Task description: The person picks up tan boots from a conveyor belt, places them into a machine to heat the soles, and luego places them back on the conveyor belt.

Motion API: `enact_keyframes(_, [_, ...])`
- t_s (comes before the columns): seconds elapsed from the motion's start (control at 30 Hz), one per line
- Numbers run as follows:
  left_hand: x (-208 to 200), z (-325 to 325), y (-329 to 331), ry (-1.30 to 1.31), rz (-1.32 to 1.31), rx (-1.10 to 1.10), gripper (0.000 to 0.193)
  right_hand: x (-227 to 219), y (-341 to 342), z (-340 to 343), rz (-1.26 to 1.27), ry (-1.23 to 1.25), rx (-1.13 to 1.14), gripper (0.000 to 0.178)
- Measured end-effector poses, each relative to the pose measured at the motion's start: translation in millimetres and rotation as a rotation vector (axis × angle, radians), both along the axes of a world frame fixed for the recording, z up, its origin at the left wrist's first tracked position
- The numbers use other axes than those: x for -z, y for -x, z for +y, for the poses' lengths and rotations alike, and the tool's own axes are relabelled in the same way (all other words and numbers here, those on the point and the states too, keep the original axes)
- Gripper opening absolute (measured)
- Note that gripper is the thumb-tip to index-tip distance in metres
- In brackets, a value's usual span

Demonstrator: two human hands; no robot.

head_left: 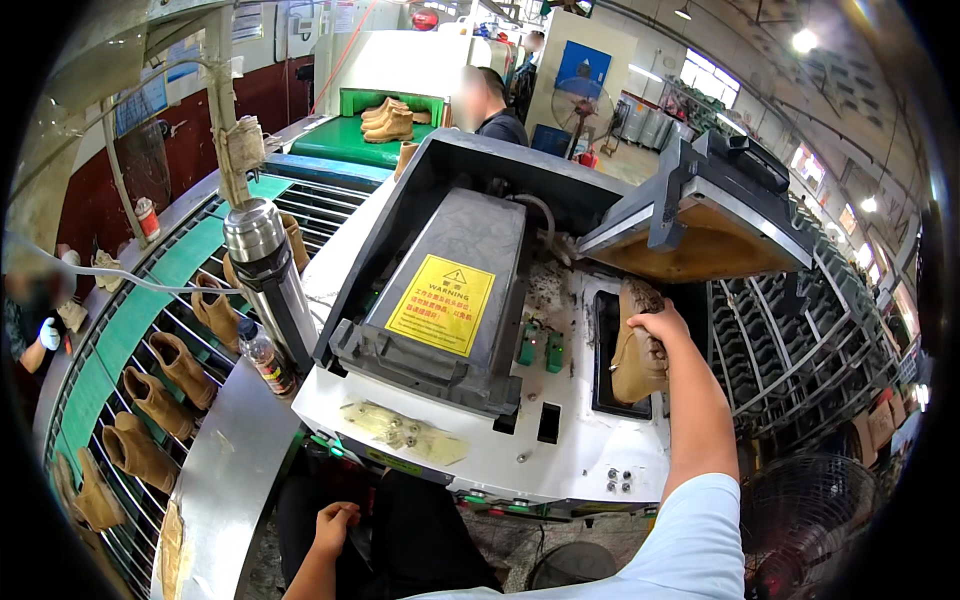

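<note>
Nearest to us is the light-blue sleeve [690, 535] of our right arm. Our right hand [660, 325] grips the tan shoe [632, 360], thumb laid across it, other fingers largely hidden. The shoe is at the black rectangular recess [601, 375] on the right side of the white machine [560, 455]; we cannot tell whether it touches the bottom. A raised cover [690, 240] tilts above. Our left hand [336, 524] is curled over our lap; we cannot tell whether it pinches anything. Tan boots [183, 368] stand on the roller conveyor [100, 365] at left.
</note>
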State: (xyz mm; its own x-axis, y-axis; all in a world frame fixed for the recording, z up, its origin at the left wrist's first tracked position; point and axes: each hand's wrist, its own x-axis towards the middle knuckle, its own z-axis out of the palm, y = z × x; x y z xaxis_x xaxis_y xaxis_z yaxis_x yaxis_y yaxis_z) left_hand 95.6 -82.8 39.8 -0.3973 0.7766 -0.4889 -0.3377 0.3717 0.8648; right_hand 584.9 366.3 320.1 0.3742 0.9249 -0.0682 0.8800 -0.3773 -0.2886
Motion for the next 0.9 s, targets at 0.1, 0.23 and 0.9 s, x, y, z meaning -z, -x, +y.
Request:
enact_keyframes(0.1, [9.2, 1.3, 3.5, -0.024, -0.022, 0.004, 0.017, 2.4, 6.0, -10.1, 0.1, 0.006, 0.129, 0.102])
enact_keyframes(0.23, [11.2, 3.7, -2.4, 0.012, 0.035, 0.021, 0.017, 27.3, 5.0, -22.6, -0.008, -0.002, 0.031, 0.097])
enact_keyframes(0.9, [22.8, -0.2, -37.7, -0.013, 0.172, 0.196, 0.016, 51.3, 13.8, -112.6, -0.112, -0.314, -0.252, 0.058])
